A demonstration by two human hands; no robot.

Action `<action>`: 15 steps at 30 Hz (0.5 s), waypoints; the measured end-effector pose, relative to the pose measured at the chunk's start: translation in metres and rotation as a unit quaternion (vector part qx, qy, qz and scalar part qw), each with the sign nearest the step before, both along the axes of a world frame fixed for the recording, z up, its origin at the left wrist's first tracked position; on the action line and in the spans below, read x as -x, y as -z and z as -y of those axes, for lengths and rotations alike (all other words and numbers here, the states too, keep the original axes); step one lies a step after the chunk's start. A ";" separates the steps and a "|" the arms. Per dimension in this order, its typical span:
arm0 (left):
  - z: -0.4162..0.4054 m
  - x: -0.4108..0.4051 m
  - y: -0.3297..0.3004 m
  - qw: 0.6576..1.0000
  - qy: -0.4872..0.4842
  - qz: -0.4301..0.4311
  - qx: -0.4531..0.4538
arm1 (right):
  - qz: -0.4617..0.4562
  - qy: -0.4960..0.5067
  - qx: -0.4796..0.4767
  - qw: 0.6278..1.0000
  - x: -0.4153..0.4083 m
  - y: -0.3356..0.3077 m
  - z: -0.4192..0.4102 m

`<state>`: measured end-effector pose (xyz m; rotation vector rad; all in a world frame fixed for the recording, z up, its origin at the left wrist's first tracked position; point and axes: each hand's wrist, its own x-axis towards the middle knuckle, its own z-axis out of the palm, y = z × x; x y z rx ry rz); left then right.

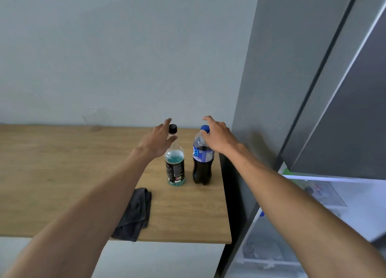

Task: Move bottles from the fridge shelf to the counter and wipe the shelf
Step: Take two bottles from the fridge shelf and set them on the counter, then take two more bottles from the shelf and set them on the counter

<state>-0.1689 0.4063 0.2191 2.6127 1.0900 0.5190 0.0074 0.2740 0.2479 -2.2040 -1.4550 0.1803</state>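
Two bottles stand upright on the wooden counter (62,173) near its right end. The left one is a clear bottle (175,167) with a black cap, a black label and some blue-green liquid. The right one is a dark cola bottle (202,165) with a blue cap and blue label. My left hand (158,140) is at the clear bottle's neck, thumb in front and fingers behind, spread and not closed on it. My right hand (218,136) hovers at the cola bottle's shoulder just below the cap, fingers loosely spread.
A folded dark grey cloth (135,213) lies at the counter's front edge, partly overhanging. The grey fridge (292,89) stands right of the counter, its lower compartment open with white shelves (325,194) visible under my right forearm. A pale wall is behind.
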 end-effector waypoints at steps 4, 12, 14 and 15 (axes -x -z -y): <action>0.037 0.010 0.003 0.996 -0.053 0.055 -0.044 | -0.018 -0.037 -0.045 0.998 0.015 0.010 0.024; 0.136 0.002 0.056 1.000 -0.013 0.006 -0.027 | -0.058 -0.070 -0.061 0.994 0.021 0.073 0.101; 0.161 -0.005 0.068 1.000 -0.012 -0.004 -0.022 | -0.074 -0.075 -0.050 0.993 0.011 0.087 0.126; 0.171 -0.008 0.073 1.000 -0.010 -0.008 -0.024 | -0.083 -0.081 -0.046 0.992 0.008 0.093 0.138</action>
